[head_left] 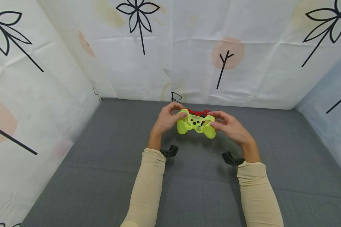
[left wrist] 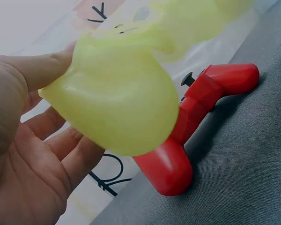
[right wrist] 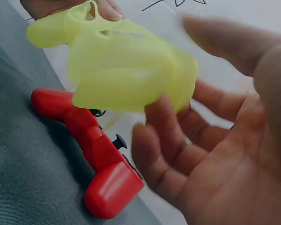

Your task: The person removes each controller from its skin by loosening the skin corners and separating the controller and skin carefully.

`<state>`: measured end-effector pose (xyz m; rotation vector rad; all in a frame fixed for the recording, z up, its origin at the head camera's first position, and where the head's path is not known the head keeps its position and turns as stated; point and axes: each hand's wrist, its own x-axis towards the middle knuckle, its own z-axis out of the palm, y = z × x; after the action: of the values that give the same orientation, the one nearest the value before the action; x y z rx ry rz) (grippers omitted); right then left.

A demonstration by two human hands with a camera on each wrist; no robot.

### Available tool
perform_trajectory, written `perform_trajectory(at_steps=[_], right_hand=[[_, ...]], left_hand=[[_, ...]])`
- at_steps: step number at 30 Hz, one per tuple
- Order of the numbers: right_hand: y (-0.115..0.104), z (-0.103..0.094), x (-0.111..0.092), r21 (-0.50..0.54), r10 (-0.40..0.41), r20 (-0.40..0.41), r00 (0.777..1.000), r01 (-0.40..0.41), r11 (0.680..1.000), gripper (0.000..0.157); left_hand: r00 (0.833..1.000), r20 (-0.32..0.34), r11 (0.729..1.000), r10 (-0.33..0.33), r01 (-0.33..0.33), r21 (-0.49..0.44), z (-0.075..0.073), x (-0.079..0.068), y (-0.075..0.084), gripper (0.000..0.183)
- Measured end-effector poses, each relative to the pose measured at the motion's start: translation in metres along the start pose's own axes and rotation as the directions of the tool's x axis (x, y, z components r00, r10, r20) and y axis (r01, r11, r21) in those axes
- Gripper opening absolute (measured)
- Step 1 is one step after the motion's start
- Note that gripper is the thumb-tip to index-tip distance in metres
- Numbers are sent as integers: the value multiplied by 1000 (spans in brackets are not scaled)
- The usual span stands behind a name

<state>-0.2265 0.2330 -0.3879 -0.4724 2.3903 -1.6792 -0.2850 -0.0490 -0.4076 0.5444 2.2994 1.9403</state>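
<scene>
A yellow-green silicone controller cover [head_left: 191,120] is held up above the table, its openings showing in the head view. My left hand [head_left: 168,117] pinches one end of it, the thumb on one face and the fingers behind. At the other end is my right hand [head_left: 230,127]. In the right wrist view its fingertips [right wrist: 165,105] touch the cover's underside, while the blurred thumb stands off it. Below and behind the cover a red game controller [left wrist: 196,105] with black thumbsticks lies on the table. In the head view the cover partly hides the controller [head_left: 197,112].
The dark grey table [head_left: 108,189] spreads out around both arms. White fabric [head_left: 193,69] printed with flowers and twigs hangs behind it and along both sides. A black wrist mount [head_left: 169,151] sits on the left wrist, another mount [head_left: 232,159] on the right.
</scene>
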Motion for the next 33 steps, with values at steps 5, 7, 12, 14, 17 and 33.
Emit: perform_trajectory(at_steps=[5,7,12,14,17,33], right_hand=[[0,-1,-1,35,-81,-38,996,83,996,41],[0,-1,-1,45,-101,-41,994,102,994,40],[-1,0,0,121,-85,-40,996,89,989,40],[-1,-1,-1,178,-88,-38,995,94,979,40],[-1,0,-1,227,-115,-37,993,120,966,44],[1,1,3,62,72,-123,990,-65,996,22]], left_hand=[[1000,-14,1000,14,-13,12,0,0,1,27],[1000,-15,1000,20,-20,19,0,0,1,27],[999,-15,999,31,-30,40,1,0,0,26],[999,-24,999,29,-28,40,1,0,0,25],[999,-45,999,27,-25,30,-1,0,-1,25],[983,-170,997,63,-68,-22,-4,1,-1,30]])
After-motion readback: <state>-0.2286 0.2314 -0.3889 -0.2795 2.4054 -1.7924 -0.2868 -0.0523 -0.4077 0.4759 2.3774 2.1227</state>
